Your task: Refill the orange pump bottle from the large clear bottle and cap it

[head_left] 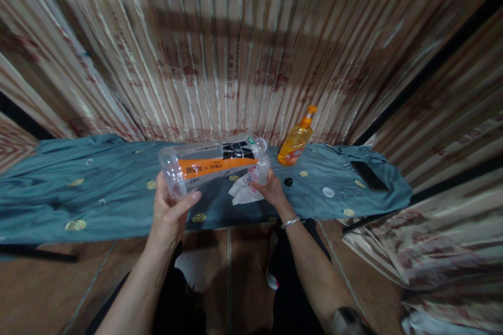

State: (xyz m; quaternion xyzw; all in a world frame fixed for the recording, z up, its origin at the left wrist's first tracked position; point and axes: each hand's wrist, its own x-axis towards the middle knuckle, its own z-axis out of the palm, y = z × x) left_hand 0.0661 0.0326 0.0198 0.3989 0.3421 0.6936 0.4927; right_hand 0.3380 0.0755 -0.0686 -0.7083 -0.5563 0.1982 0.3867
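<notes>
My left hand is wrapped round the base of a large clear plastic bottle with an orange and black label. The bottle lies almost level in the air, its neck pointing right. A small clear bottle with pinkish marks is gripped by my right hand, its top close to the large bottle's mouth. Whether the two mouths touch, I cannot tell. Just below them a crumpled white tissue rests on the teal cloth. To the right of my right hand lies a small black cap.
An orange pump bottle of yellow-orange liquid stands toward the back, right of centre. Further right are a white round lid and a black phone. Striped curtains hang behind, with dark poles at the sides.
</notes>
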